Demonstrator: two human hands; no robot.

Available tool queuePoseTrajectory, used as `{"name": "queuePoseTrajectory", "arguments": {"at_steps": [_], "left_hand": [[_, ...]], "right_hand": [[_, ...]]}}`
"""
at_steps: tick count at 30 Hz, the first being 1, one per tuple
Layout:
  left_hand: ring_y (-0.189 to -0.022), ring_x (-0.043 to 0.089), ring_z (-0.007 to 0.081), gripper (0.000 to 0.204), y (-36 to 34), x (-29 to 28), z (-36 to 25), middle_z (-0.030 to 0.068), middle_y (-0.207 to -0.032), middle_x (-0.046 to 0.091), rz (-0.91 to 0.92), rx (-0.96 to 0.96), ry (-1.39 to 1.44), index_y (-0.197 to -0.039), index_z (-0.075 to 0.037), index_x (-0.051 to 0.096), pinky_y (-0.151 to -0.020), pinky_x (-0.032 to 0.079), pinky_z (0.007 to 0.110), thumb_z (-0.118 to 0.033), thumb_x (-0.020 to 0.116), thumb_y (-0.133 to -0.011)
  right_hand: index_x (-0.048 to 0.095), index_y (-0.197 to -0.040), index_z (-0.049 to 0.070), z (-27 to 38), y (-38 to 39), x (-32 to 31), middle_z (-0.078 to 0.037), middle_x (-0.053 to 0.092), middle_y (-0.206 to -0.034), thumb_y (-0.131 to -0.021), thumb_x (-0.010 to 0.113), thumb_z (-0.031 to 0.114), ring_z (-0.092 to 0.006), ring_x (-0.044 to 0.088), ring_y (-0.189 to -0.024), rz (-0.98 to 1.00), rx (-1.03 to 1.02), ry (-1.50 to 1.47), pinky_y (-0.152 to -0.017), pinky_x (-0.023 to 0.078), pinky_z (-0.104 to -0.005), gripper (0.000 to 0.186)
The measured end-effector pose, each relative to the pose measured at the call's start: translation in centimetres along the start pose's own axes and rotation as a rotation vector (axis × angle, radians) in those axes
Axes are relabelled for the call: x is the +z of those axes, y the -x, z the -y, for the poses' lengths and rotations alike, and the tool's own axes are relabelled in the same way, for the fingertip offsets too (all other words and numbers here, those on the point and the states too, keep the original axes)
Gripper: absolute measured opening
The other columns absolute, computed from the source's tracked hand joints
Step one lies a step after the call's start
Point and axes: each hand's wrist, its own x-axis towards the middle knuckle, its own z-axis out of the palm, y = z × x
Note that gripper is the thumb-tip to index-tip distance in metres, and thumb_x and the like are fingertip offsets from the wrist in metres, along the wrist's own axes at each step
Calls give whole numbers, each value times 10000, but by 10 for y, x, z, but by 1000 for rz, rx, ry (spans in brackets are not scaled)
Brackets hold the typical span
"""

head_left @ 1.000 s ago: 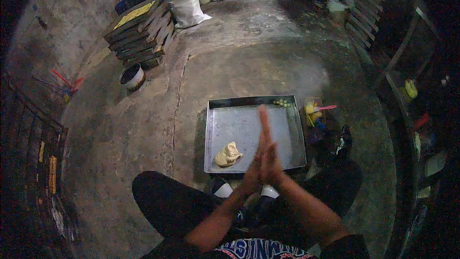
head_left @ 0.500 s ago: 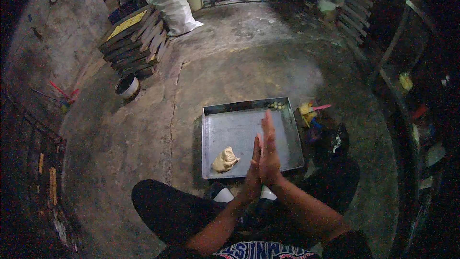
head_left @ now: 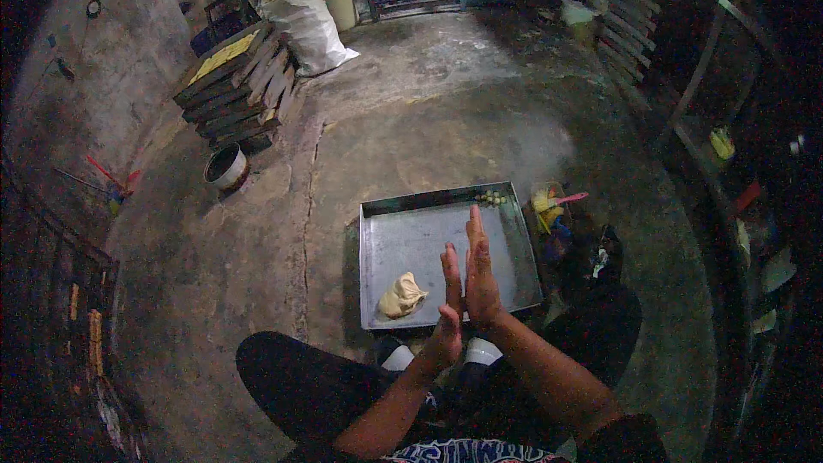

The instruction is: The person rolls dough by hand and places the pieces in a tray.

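My left hand [head_left: 448, 309] and my right hand [head_left: 483, 279] are upright over the tray, palms facing each other, with fingers stretched out straight. A narrow gap shows between the fingers, while the heels of the hands come close together. Whether anything small lies between the palms is hidden. Below them a shallow square metal tray [head_left: 411, 223] rests on the floor. A pale lump of dough [head_left: 401, 296] sits in its near left corner. Several small pale green-yellow balls [head_left: 491, 198] are gathered in the far right corner.
Right of the tray lie a yellow container [head_left: 545, 197] and a pink-handled brush [head_left: 567, 199]. A white pot [head_left: 226, 168] stands on the floor at left, near stacked wooden trays [head_left: 227, 90] and a white sack [head_left: 310, 26]. My bent legs flank the tray's near side.
My left hand has slid down and back toward me against the right, and the fingers have parted slightly. The dough lump and balls stay put in the tray.
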Motion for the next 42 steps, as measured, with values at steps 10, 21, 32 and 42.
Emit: {"name": "queuePoseTrajectory", "arguments": {"at_steps": [10,21,32,42], "left_hand": [[-1489,-76,247,1017,-16,-1,-55,61,-1617,-148,39,-83,14,-1538,-147,-136,-1189,-12,422,-825,122,-824],[-1493,-38,229,1034,-28,0,-40,60,-1628,-77,-209,-14,71,-1555,-123,-52,-1193,-6,399,-834,101,-820],[-1494,-42,272,1063,-20,-5,-60,98,-1621,-118,-55,8,307,-1552,-130,-67,-1186,-12,452,-858,93,-793],[-1494,-29,243,1059,-7,-2,-61,45,-1628,-89,107,-142,433,-1557,-134,-33,-1191,17,413,-850,202,-813]], "right_hand": [[-4,-1557,104,17,-13,9,-113,-86,-1624,-905,337,729,-292,-26,-1495,17,48,-229,-1184,2,-470,966],[82,-1551,61,27,18,30,-116,-28,-1625,-952,264,681,-290,-21,-1493,-80,246,-270,-1184,32,-479,882],[105,-1553,97,4,21,25,-179,70,-1608,-917,574,262,-399,79,-1478,-112,-71,236,-1141,160,-602,807],[-24,-1545,49,4,-5,5,-143,-41,-1624,-924,415,578,-327,31,-1489,-279,65,-76,-1180,83,-481,926]]}}
